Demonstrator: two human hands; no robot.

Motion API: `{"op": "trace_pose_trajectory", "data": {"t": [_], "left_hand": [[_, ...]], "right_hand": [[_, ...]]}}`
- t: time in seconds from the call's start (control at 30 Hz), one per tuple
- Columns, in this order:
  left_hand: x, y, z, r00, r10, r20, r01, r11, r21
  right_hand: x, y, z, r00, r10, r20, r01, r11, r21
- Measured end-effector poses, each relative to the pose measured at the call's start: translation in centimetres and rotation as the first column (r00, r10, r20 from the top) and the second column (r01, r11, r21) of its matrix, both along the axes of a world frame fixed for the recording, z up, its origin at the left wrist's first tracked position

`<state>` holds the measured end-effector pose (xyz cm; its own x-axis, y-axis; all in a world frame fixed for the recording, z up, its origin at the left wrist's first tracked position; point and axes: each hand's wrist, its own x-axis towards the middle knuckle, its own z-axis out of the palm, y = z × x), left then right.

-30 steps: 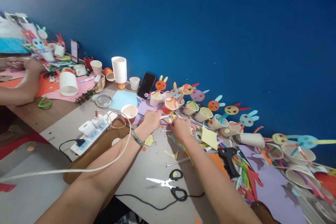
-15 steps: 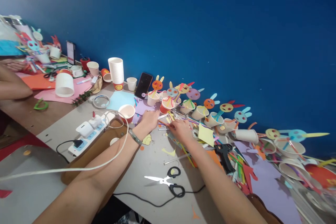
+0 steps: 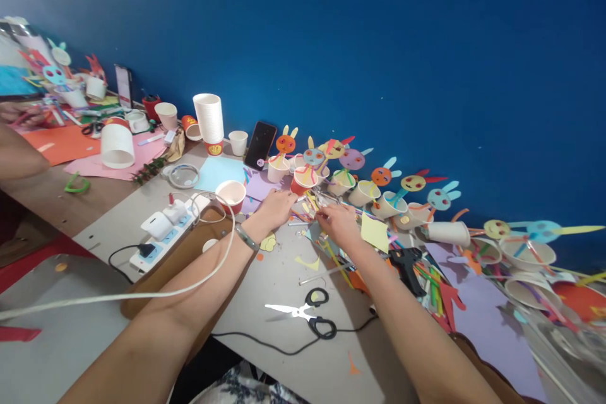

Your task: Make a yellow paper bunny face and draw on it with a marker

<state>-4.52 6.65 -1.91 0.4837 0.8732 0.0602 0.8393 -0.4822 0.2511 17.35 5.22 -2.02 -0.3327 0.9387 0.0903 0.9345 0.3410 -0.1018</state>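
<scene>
My left hand (image 3: 278,207) reaches to the middle of the table, beside a red cup (image 3: 303,181) that holds a paper rabbit figure. Its fingers are bent together, and what they hold is too small to name. Just to the right, my right hand (image 3: 337,219) is over a pile of small pens and strips, with fingers pinched on something unclear. A yellow paper square (image 3: 374,233) lies beside its wrist. Black-handled scissors (image 3: 307,312) lie open between my forearms. A black glue gun (image 3: 407,269) rests right of my right forearm.
Paper rabbit cups (image 3: 363,193) line the blue wall. A power strip (image 3: 165,237) with a white cable (image 3: 142,295) stretches across my left forearm. A cup stack (image 3: 209,118) and a phone (image 3: 261,144) stand behind. Another person's arm (image 3: 21,154) is at far left.
The view has shifted slightly. My hands have moved a little away from me, and the thin orange strip that was between them no longer shows clearly.
</scene>
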Motion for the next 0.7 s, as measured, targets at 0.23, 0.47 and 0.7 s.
{"op": "trace_pose_trajectory", "data": {"t": [0.23, 0.47, 0.7], "left_hand": [[-0.1, -0.1, 0.0, 0.998, -0.055, -0.01, 0.055, 0.998, -0.009], [-0.3, -0.2, 0.0, 0.998, -0.055, -0.013, 0.054, 0.998, -0.03], [-0.4, 0.1, -0.1, 0.998, -0.038, -0.046, 0.036, 0.999, -0.04]], "right_hand": [[1.1, 0.0, 1.1, 0.992, -0.123, -0.019, 0.123, 0.992, -0.034], [1.0, 0.3, 1.0, 0.986, -0.164, -0.012, 0.162, 0.983, -0.082], [0.3, 0.8, 0.7, 0.985, -0.168, -0.025, 0.162, 0.975, -0.154]]}}
